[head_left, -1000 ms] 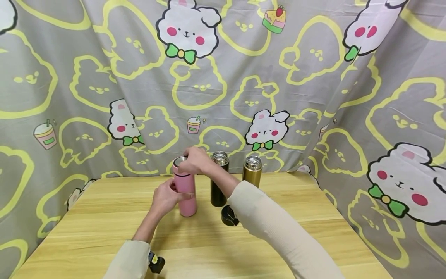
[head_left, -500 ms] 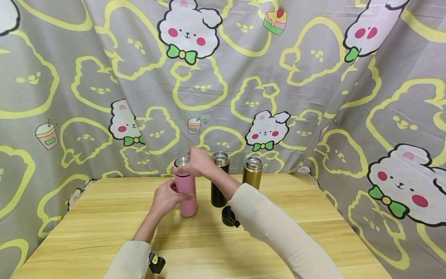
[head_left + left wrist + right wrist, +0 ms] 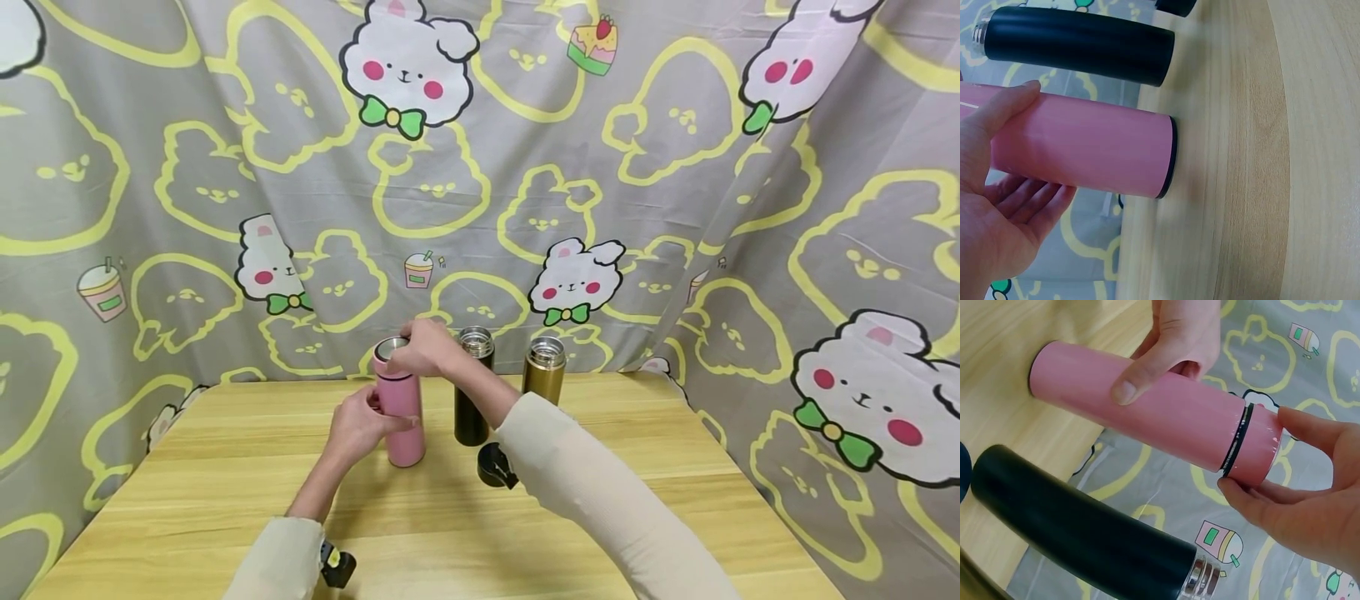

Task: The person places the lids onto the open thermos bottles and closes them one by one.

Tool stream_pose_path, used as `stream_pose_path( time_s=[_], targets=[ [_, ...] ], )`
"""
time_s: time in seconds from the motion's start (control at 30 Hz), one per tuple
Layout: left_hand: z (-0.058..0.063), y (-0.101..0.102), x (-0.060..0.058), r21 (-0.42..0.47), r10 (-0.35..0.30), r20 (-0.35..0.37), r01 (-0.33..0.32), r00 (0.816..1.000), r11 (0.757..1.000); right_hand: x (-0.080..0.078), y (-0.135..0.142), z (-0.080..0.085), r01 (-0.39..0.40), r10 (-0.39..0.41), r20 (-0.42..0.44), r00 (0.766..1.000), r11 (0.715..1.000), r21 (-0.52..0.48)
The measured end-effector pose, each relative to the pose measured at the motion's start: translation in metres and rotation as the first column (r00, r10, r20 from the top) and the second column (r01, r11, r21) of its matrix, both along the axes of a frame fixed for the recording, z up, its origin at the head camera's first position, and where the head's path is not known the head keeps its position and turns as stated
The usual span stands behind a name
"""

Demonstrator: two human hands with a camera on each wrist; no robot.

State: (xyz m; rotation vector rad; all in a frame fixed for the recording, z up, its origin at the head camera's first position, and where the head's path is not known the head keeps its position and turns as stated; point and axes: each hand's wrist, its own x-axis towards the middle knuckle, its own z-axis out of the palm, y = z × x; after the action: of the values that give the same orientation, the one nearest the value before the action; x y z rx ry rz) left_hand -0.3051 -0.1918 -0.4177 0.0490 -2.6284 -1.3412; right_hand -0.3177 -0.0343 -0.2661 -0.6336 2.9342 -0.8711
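Note:
A pink thermos flask (image 3: 401, 417) stands upright on the wooden table (image 3: 420, 533). My left hand (image 3: 360, 425) wraps round its body, thumb across the front and fingers behind. At the top, my right hand (image 3: 423, 348) grips the flask's pink lid (image 3: 1260, 445) between thumb and fingers. A silvery round top shows on the lid in the head view. Just below it, a dark ring with a thin gap (image 3: 1237, 440) separates lid from body in the right wrist view. The flask's black base edge (image 3: 1170, 156) rests at the table surface.
Right of the pink flask stands a black flask (image 3: 471, 408), its metal threaded mouth uncovered. A gold flask (image 3: 543, 375), also lidless, is further right, partly behind the right forearm. A black lid (image 3: 492, 467) lies in front of them. A patterned curtain (image 3: 442, 183) hangs behind the table.
My right hand's fingers shift round the lid: the thumb reaches across its front half a second ago, then draws back to the right. My left hand and the flask stay in place.

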Motion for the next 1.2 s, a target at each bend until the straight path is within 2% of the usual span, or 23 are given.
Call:
stream_pose_path(
  time_s=[0.2, 0.37, 0.53, 0.83, 0.97, 1.2],
  targets=[
    [-0.001, 0.000, -0.001, -0.020, 0.002, -0.017, -0.002, 1.000, 1.000, -0.001, -0.002, -0.007, 0.050, -0.050, -0.067, 0.997, 0.999, -0.001],
    [-0.001, 0.000, 0.000, -0.022, -0.002, -0.022, 0.001, 1.000, 1.000, -0.001, -0.002, -0.007, 0.053, -0.052, -0.071, 0.996, 0.999, 0.006],
    [-0.001, 0.000, 0.000, -0.018, -0.001, -0.015, 0.001, 1.000, 1.000, 0.001, 0.000, -0.003, 0.019, -0.018, -0.040, 0.999, 0.999, 0.034],
    [0.000, 0.000, 0.001, -0.001, -0.007, 0.002, 0.007, 1.000, 1.000, -0.001, 0.003, 0.002, -0.066, 0.067, -0.004, 0.998, 0.998, 0.019],
    [0.000, 0.000, 0.000, -0.008, -0.006, 0.000, 0.006, 1.000, 1.000, -0.003, 0.003, -0.001, -0.049, 0.049, -0.037, 0.998, 0.999, 0.012],
    [0.000, 0.000, 0.000, -0.026, 0.001, -0.006, -0.001, 1.000, 1.000, 0.000, -0.001, -0.009, 0.026, -0.020, -0.150, 0.988, 0.999, 0.038]
  ],
)
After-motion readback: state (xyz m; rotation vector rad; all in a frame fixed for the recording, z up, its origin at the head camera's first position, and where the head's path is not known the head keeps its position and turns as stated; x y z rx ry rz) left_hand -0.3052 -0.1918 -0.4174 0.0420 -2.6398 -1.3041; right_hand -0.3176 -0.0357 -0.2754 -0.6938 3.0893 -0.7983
